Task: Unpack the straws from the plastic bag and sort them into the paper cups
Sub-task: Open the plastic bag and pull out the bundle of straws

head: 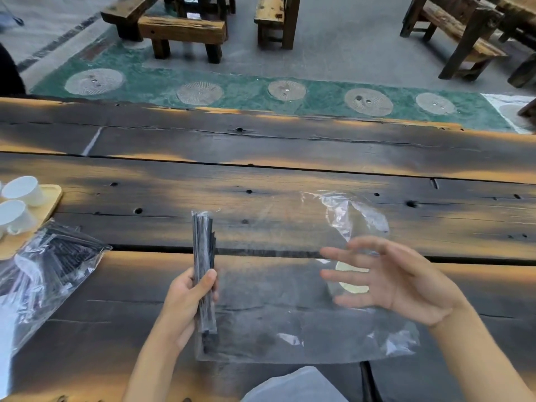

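Observation:
My left hand (188, 300) grips a bundle of black wrapped straws (204, 250), held upright over the near part of the wooden table (275, 175). A clear plastic bag (290, 314) lies flat and emptied between my hands, its open end crumpled at the upper right. Over the bag's right side hovers my right hand (385, 280), fingers spread, holding nothing. A round pale sticker shows through the plastic under its fingers. Two white paper cups (21, 190) (14, 216) lie tipped on a wooden tray (50, 198) at the far left.
A second clear bag (49, 271) full of black straws lies at the left, beside the tray. Beyond the table's far edge are a green floor strip with round stone discs and several wooden benches (179, 30).

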Demonstrator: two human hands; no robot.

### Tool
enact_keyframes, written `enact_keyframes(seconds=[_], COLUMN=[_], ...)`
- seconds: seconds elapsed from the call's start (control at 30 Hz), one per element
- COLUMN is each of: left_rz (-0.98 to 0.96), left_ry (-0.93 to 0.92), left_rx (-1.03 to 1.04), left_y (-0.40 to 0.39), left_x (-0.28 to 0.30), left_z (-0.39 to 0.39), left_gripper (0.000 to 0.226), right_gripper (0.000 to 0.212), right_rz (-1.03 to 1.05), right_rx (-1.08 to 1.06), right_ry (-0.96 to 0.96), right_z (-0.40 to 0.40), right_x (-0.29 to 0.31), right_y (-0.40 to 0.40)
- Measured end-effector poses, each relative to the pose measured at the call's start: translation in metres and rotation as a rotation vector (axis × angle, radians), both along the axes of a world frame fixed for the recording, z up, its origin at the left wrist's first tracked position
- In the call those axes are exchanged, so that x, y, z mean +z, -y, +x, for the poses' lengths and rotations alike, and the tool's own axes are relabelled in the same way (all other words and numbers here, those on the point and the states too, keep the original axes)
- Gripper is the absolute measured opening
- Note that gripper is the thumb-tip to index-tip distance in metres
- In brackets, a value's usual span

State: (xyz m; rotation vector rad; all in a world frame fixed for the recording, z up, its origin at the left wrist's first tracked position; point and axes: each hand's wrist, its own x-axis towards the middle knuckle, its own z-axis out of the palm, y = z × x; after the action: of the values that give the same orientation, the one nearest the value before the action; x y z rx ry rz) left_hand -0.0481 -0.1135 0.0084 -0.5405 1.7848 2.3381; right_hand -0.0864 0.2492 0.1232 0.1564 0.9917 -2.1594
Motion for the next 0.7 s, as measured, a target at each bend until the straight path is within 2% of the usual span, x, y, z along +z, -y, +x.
enact_keyframes(seconds=[0.1,0.17,0.27,0.33,0.4,0.5,0.63,0.7], left_rz=[0.092,0.126,0.132,0.129,0.111,0.086,0.064,0.055], left_ry=[0.002,0.008,0.024,0.033,0.034,0.023,-0.002,-0.007], left_rx=[-0.001,-0.007,-0.026,-0.044,-0.07,-0.097,-0.11,-0.12], left_y=[-0.001,-0.001,-0.001,-0.002,-0.004,-0.006,-0.005,-0.008], left_x=[0.006,0.011,0.015,0.02,0.024,0.028,0.033,0.033], left_z=[-0.001,0.0,-0.001,-0.002,-0.003,-0.006,-0.006,-0.006], left_gripper=[0.035,0.033,0.036,0.038,0.038,0.037,0.037,0.038], right_gripper=[0.08,0.09,0.075,0.057,0.05,0.057,0.08,0.068], right_rz=[-0.16,-0.262,-0.331,-0.236,-0.122,-0.093,-0.035,-0.041], right_rx=[0.071,0.142,0.217,0.261,0.316,0.301,0.097,0.106], right_ry=[0.115,0.12,0.157,0.145,0.103,0.068,0.134,0.131], right_z=[0.007,0.008,0.012,0.014,0.014,0.012,0.01,0.011], right_x=[0.005,0.007,0.006,0.003,-0.001,-0.001,-0.004,-0.008], right_y=[0.014,0.022,0.034,0.045,0.054,0.067,0.082,0.09])
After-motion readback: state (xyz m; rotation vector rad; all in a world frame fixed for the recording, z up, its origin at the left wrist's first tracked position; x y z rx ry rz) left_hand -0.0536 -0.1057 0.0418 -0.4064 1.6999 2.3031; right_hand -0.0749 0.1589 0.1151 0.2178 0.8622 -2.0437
